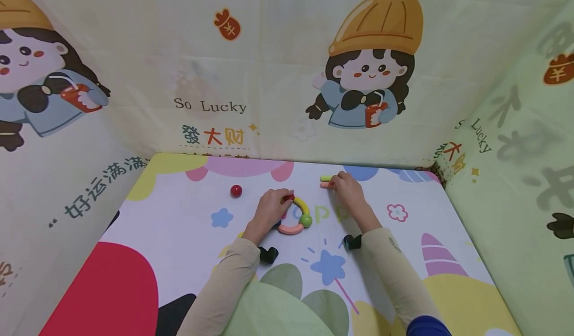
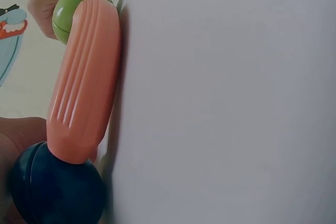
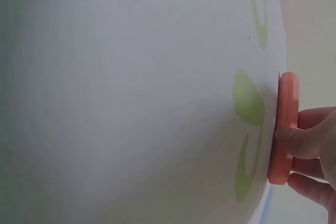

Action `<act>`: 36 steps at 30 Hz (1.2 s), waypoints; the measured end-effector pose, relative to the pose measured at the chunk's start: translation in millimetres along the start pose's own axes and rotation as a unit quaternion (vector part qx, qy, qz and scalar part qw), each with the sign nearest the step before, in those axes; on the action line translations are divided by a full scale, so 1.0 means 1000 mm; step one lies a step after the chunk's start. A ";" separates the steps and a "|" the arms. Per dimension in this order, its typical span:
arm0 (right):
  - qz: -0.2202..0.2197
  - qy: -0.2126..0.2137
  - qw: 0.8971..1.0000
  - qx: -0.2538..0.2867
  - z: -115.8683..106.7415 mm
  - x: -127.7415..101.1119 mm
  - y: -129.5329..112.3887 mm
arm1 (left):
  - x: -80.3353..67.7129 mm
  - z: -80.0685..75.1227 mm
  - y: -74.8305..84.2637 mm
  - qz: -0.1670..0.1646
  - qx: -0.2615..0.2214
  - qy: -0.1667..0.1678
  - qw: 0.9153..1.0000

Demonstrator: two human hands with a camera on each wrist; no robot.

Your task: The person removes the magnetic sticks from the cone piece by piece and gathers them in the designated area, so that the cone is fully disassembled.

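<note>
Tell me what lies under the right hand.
The right hand pinches an orange stick on the mat, a yellow-green stick just behind it. Anything else beneath the palm is hidden.

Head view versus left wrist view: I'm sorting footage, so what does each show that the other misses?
Only the head view shows the red ball, the yellow bar and the right hand at the far sticks. Only the left wrist view shows the blue ball clearly. Both show the pink bar joined to the green ball.
</note>
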State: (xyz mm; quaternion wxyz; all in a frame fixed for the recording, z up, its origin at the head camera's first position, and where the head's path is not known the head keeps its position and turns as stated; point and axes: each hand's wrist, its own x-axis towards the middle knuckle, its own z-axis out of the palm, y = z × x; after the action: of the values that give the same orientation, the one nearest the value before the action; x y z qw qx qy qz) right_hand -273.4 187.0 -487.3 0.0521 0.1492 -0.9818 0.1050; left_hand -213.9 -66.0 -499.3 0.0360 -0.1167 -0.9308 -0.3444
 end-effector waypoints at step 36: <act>0.005 0.060 0.996 0.064 -0.016 -0.024 -0.031 | 0.004 -0.004 0.002 -0.016 0.014 -0.048 0.999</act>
State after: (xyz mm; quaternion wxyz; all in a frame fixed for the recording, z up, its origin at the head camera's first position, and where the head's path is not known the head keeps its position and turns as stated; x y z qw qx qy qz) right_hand -239.7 168.0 -469.0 0.1010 0.1406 -0.9689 0.1767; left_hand -217.3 -66.5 -494.1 -0.0127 -0.1181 -0.9378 -0.3263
